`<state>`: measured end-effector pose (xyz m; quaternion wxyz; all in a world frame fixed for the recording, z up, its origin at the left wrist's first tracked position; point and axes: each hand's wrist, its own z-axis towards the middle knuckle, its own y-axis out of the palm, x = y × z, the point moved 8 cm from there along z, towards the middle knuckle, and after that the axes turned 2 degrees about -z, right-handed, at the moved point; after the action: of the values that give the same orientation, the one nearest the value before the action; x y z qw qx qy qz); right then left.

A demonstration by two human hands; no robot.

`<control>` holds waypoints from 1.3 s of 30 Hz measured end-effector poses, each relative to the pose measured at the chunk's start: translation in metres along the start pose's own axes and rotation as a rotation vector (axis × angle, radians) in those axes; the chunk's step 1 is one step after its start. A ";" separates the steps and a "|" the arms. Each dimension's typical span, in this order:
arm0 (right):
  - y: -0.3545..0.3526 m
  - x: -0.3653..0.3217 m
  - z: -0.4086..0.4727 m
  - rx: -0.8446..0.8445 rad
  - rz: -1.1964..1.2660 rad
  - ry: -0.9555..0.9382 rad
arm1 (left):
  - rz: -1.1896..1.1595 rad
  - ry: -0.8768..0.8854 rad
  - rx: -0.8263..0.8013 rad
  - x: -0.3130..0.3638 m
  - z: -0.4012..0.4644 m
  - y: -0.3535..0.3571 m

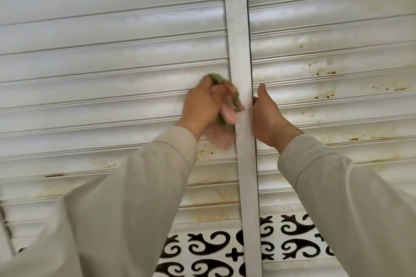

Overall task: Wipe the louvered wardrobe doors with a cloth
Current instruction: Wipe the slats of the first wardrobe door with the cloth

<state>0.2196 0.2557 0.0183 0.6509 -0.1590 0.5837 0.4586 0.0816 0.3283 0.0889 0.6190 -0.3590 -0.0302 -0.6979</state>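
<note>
2 louvered doors: left door [112, 51], right door [326, 47], meeting at 1 upright stile [240, 63]. 1 cloth [227, 110], pink and green, bunched in the left hand [202, 105], fingers curled round it, pressed on the left door's slats just beside the stile. Right hand [267, 117] grips the stile's edge at the gap between doors; its fingertips are hidden behind it. 2 pale sleeves [135, 198] cover the lower slats. Rust specks [324, 72] on the right door. Scrollwork panel [209, 247] below, cut off.
</note>
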 end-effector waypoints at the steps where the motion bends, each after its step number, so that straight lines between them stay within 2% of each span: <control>1: 0.001 0.000 -0.002 -0.022 0.068 0.007 | -0.003 0.029 -0.050 0.009 -0.005 0.016; 4: -0.004 0.002 -0.004 -0.055 0.204 0.024 | 0.058 -0.012 -0.081 0.016 -0.025 0.044; 6: -0.011 0.005 -0.004 -0.040 0.249 0.049 | 0.240 0.012 -0.126 0.009 -0.037 0.057; 9: -0.008 0.004 -0.006 -0.062 0.156 0.044 | 0.394 0.049 -0.251 -0.009 -0.058 0.072; 13: -0.008 0.001 -0.008 0.136 -0.175 -0.125 | 0.457 0.069 -0.325 -0.023 -0.073 0.073; 16: -0.011 -0.003 -0.008 0.236 -0.291 -0.239 | 0.361 -0.052 -0.218 -0.044 -0.066 0.050; 20: -0.013 -0.004 -0.006 0.271 -0.389 -0.255 | 0.605 -0.111 -0.102 -0.073 -0.059 -0.005; 22: -0.015 -0.002 -0.004 0.280 -0.385 -0.256 | 0.755 -0.063 -0.137 -0.075 -0.056 -0.022; 26: -0.014 -0.001 -0.003 0.285 -0.355 -0.255 | 0.989 0.145 -0.204 -0.059 -0.057 -0.016; 33: -0.012 0.001 0.000 0.283 -0.342 -0.240 | 1.026 0.246 -0.246 -0.025 -0.059 0.023; 39: -0.013 0.001 -0.003 0.308 -0.334 -0.255 | 0.938 0.170 -0.253 -0.020 -0.062 0.041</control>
<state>0.2280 0.2467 0.0121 0.8024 -0.0929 0.5257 0.2668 0.0887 0.3056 0.0154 0.8183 -0.3482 0.2701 -0.3690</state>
